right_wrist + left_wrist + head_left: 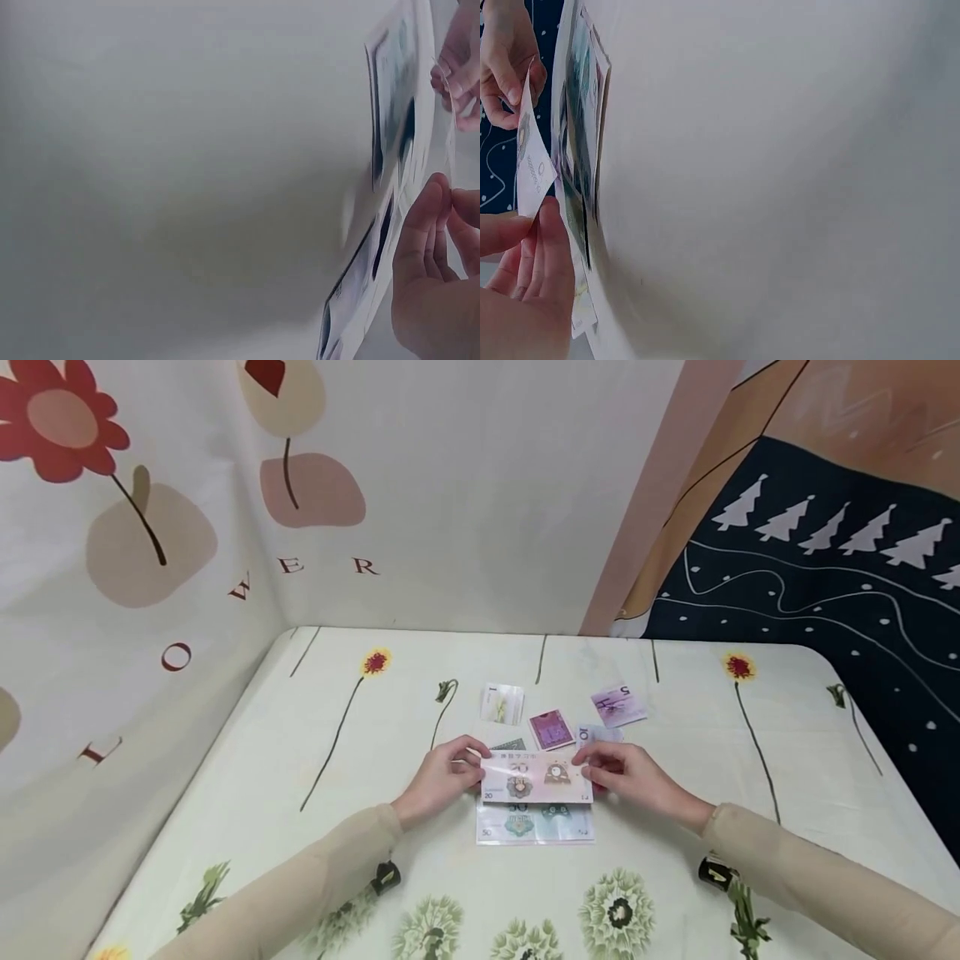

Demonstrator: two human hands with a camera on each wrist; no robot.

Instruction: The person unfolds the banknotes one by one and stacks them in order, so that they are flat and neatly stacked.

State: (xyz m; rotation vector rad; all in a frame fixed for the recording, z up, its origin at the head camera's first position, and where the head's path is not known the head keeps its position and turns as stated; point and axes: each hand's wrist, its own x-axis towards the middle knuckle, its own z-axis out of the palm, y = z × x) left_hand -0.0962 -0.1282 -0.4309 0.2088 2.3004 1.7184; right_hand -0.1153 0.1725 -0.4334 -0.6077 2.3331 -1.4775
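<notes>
A pinkish 20 banknote (pixel 536 778) is stretched between both hands above the table. My left hand (pixel 441 777) pinches its left end between thumb and fingers, and my right hand (pixel 637 775) pinches the upper right corner. In the left wrist view the banknote (pixel 531 157) bends slightly and is lifted off the notes lying below. Partly hidden under it, a greenish 50 banknote (pixel 536 831) lies flat, its lower half showing. In the right wrist view the right hand's thumb and forefinger (pixel 437 191) meet at the note's edge.
Beyond the hands lie a 1 note (pixel 502 704), a small magenta note (pixel 551 729), a purple 5 note (pixel 618 706), a bluish 10 note (pixel 600 732) and a grey-green note (pixel 510 745), partly covered. A flower-printed cloth (pixel 375 860) covers the table; printed curtains (pixel 465 493) stand behind.
</notes>
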